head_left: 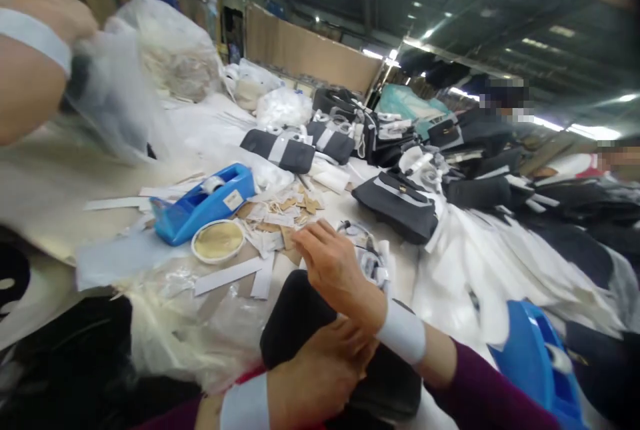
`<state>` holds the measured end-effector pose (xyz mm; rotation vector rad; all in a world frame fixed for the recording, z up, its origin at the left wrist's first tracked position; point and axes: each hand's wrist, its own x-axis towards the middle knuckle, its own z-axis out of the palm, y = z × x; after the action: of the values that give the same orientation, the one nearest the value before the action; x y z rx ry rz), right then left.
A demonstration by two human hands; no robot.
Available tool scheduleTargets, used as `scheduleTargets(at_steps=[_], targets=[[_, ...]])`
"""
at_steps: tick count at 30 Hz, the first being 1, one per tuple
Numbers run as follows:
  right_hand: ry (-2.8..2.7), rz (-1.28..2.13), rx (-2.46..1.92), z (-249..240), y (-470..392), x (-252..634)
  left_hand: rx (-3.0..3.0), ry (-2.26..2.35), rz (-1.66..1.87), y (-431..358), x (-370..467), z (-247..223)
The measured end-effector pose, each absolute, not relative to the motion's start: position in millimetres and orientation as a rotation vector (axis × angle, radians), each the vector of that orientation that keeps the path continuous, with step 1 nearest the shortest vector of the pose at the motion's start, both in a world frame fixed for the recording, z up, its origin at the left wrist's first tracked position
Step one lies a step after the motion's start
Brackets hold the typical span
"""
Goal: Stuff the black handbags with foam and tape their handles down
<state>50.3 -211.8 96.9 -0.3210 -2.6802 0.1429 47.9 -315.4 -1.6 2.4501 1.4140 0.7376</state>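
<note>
A black bag [293, 317] lies at the front centre, close to my body. My left hand [317, 367] rests on it with curled fingers, partly covered by my right wrist; what its fingertips grip is hidden. Crossing above it, my right hand [333, 267] points left with its fingers bent together, near brown paper tags [287, 237] with white strings. Anything between those fingers is too small to make out. Both wrists wear white bands. Just behind the right hand sits a bundle of clear-wrapped grey and white straps [373, 263].
A blue tape dispenser [203, 207] stands left of the tags, beside a round tin [219, 241] and white strips [227, 277]. Another blue dispenser [540, 357] is at the right. Black bags [397, 207] lie behind. Another person's hand [47, 0] is at upper left near clear plastic.
</note>
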Motion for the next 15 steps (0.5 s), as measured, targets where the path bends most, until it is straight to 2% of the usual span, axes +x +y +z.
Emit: scheduleTargets(at_steps=[5,8,11,15], targets=[[-2.853,0.142,-0.149,42,-203,9,2.366,1.337,1.075,-352,17,-7],[-3.005,0.126,-0.091,31,-200,10,1.824,1.757,1.425,-391,-16,-8],[-3.118,0.136,-0.115,36,-201,13,1.173,2.03,1.449,-417,-36,-9],[-3.202,0.193,-0.156,45,-203,13,0.956,1.868,1.45,-421,-29,-14]])
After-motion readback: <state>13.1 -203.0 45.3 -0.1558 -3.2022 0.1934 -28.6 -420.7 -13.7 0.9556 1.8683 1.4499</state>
